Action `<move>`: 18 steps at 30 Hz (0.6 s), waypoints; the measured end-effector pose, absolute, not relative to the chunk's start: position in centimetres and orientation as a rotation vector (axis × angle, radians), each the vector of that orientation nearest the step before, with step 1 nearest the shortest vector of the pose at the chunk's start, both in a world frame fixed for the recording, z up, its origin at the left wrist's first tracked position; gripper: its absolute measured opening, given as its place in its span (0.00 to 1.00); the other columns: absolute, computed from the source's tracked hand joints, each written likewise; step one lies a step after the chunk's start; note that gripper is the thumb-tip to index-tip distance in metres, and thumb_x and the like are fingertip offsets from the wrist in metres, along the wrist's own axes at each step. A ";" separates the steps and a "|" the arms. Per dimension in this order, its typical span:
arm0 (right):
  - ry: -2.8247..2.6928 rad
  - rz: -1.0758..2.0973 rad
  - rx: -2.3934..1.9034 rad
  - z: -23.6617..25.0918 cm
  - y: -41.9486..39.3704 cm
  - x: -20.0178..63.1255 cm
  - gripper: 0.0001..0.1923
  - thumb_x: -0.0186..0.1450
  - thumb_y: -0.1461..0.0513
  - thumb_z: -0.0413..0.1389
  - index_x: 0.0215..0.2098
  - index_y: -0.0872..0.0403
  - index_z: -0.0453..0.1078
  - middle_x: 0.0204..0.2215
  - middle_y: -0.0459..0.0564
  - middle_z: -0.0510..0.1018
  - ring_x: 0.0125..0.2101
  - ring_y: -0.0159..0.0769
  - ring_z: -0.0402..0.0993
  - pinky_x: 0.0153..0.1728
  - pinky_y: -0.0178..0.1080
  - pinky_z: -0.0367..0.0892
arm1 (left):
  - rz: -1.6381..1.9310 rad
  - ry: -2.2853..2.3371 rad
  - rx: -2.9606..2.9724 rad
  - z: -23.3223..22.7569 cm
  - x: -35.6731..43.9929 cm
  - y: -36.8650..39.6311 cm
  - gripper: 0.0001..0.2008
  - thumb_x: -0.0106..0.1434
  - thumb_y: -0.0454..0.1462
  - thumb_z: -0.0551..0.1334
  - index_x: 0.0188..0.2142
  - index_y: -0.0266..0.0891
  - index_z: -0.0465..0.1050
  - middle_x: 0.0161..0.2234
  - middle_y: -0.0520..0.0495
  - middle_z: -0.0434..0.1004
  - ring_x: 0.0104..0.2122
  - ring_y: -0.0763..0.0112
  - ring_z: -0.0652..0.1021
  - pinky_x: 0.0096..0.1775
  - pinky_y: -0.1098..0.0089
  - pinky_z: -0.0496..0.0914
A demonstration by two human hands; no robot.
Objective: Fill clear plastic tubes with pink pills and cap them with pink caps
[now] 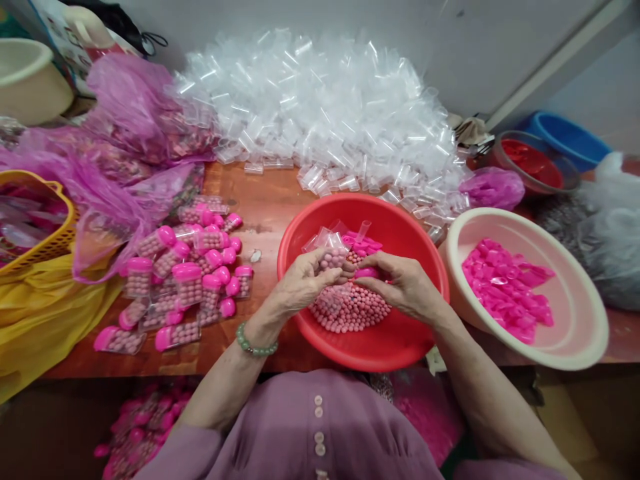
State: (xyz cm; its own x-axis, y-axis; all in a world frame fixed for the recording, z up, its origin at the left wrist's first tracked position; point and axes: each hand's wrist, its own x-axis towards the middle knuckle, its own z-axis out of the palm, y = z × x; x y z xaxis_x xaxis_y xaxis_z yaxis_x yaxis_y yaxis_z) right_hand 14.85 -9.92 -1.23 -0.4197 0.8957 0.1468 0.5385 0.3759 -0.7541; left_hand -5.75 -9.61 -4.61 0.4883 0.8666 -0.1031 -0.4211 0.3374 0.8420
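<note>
Over the round red plastic basin (pixel 400 333) on the wooden tabletop (pixel 260 207), the left hand (pixel 300 283) clasps a small clear plastic tube filled with pink beads (pixel 333 257). The right hand (pixel 403 283) pinches a bright pink plastic cap (pixel 367 273) just beside the tube. Loose pink beads (pixel 350 313) lie heaped in the basin beneath both hands.

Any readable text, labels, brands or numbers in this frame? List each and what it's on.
None can be read.
Patterned white bag at the far left corner: printed marks, too blurred to read.
Clear plastic tubes with pink caps, filled with pink beads: no labels visible.
Red round plastic basin, cream basin of pink caps, yellow woven basket: no markings visible.
Left hand and right hand hold a clear tube and a pink cap: both plain.
</note>
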 end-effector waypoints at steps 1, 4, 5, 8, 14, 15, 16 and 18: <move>-1.937 0.961 -1.239 -1.3 -9.8 14.9 0.07 0.63 0.58 0.62 0.36 0.52 0.72 0.26 0.45 0.78 0.26 0.32 0.76 0.30 0.36 0.73 | 0.909 0.594 0.848 -4.7 -5.8 -9.6 0.16 0.58 0.39 0.70 0.44 0.34 0.73 0.38 0.43 0.81 0.37 0.70 0.81 0.46 0.68 0.75; -1.503 1.132 -1.211 -1.4 -9.6 14.5 0.12 0.60 0.54 0.64 0.35 0.51 0.69 0.25 0.42 0.76 0.23 0.30 0.75 0.27 0.35 0.73 | 0.856 0.523 0.865 -4.7 -6.0 -9.4 0.15 0.59 0.39 0.69 0.43 0.34 0.74 0.38 0.42 0.80 0.37 0.70 0.80 0.42 0.70 0.75; -1.447 1.127 -1.201 -1.3 -9.5 14.2 0.13 0.59 0.54 0.65 0.35 0.51 0.69 0.26 0.42 0.77 0.24 0.30 0.75 0.28 0.35 0.74 | 0.832 0.501 0.883 -4.7 -6.0 -9.4 0.14 0.59 0.39 0.69 0.43 0.34 0.75 0.37 0.43 0.80 0.36 0.71 0.80 0.41 0.71 0.74; -1.494 1.026 -1.183 -1.0 -9.1 13.2 0.15 0.57 0.53 0.67 0.35 0.51 0.71 0.29 0.44 0.77 0.29 0.30 0.76 0.33 0.36 0.74 | 0.796 0.466 0.913 -4.7 -6.1 -9.3 0.13 0.60 0.40 0.68 0.43 0.34 0.75 0.35 0.44 0.79 0.34 0.72 0.79 0.39 0.72 0.74; -1.618 0.941 -1.187 -1.3 -8.7 12.2 0.14 0.58 0.53 0.66 0.35 0.51 0.71 0.30 0.44 0.77 0.31 0.32 0.75 0.36 0.37 0.73 | 0.733 0.483 0.942 -5.2 -6.2 -9.2 0.15 0.60 0.43 0.68 0.39 0.33 0.74 0.34 0.44 0.78 0.34 0.71 0.78 0.38 0.72 0.73; -1.630 0.935 -1.185 -1.3 -8.7 12.3 0.13 0.58 0.53 0.66 0.35 0.51 0.72 0.30 0.44 0.77 0.31 0.32 0.76 0.37 0.37 0.72 | 0.725 0.481 0.937 -5.2 -6.3 -9.2 0.15 0.59 0.43 0.69 0.38 0.33 0.74 0.33 0.44 0.78 0.34 0.71 0.78 0.38 0.72 0.73; -1.647 0.922 -1.189 -1.4 -8.7 12.5 0.12 0.59 0.54 0.66 0.35 0.51 0.72 0.30 0.44 0.77 0.32 0.32 0.76 0.37 0.38 0.72 | 0.723 0.479 0.927 -5.2 -6.3 -9.2 0.15 0.59 0.44 0.69 0.38 0.33 0.74 0.33 0.44 0.77 0.34 0.71 0.78 0.37 0.72 0.73; -1.689 0.891 -1.214 -1.3 -8.8 12.9 0.12 0.59 0.54 0.66 0.36 0.51 0.73 0.30 0.45 0.78 0.32 0.33 0.76 0.38 0.39 0.72 | 0.723 0.477 0.905 -5.0 -6.4 -9.2 0.16 0.58 0.43 0.69 0.40 0.33 0.75 0.33 0.44 0.77 0.33 0.72 0.79 0.37 0.73 0.73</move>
